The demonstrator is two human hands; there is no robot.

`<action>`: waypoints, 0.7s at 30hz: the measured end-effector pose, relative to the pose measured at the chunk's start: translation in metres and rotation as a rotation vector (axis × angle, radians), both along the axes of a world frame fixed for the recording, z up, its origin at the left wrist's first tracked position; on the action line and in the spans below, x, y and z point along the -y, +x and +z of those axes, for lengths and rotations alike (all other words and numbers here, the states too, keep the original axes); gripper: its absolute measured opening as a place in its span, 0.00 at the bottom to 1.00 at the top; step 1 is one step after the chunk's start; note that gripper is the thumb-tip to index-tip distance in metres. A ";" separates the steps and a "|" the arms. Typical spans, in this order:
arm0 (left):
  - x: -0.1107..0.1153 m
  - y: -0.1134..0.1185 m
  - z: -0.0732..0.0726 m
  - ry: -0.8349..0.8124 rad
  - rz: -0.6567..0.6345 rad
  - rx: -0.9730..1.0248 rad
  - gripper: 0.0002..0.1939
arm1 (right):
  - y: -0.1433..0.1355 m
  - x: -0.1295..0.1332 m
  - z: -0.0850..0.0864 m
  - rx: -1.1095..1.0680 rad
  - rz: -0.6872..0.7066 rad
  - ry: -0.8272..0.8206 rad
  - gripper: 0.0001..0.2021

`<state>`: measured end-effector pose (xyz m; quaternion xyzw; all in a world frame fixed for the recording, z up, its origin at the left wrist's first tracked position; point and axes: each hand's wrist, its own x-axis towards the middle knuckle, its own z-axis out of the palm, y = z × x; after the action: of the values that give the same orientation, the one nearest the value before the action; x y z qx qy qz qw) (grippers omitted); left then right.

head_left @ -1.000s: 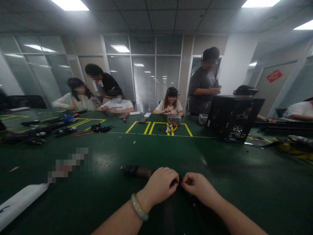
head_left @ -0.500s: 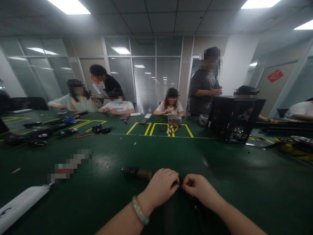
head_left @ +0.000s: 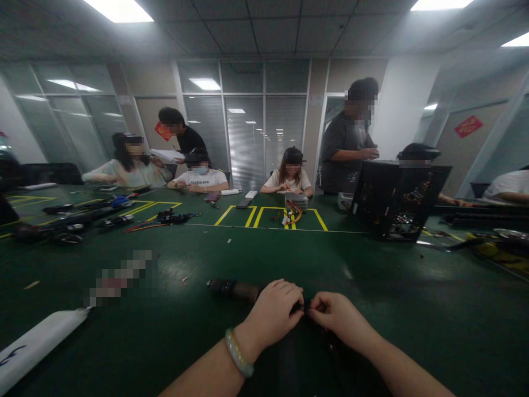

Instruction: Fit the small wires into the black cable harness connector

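Hands meet knuckle to knuckle: left hand and right hand both pinch closed on a small dark part between them. Dark cylinder lies crosswise on the tabletop, touching the left hand.

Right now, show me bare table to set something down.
Bare green mat lies right of the right hand, before the black case. Another patch lies between the dark cylinder and the yellow lines. The far left is crowded with tools.
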<state>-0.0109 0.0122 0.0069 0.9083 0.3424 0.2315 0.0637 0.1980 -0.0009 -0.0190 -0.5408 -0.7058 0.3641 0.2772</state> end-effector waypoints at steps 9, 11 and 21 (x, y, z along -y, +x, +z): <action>0.001 0.000 -0.001 -0.004 -0.019 0.019 0.08 | -0.001 0.000 0.000 0.017 -0.011 0.026 0.07; 0.000 -0.001 -0.001 0.000 0.000 0.038 0.09 | -0.001 0.000 0.001 0.011 -0.006 0.009 0.07; 0.000 -0.002 0.000 -0.011 -0.050 0.024 0.06 | -0.002 0.000 0.002 0.035 -0.001 0.013 0.06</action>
<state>-0.0126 0.0121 0.0064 0.9134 0.3200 0.2389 0.0786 0.1959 -0.0007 -0.0173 -0.5457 -0.7127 0.3495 0.2685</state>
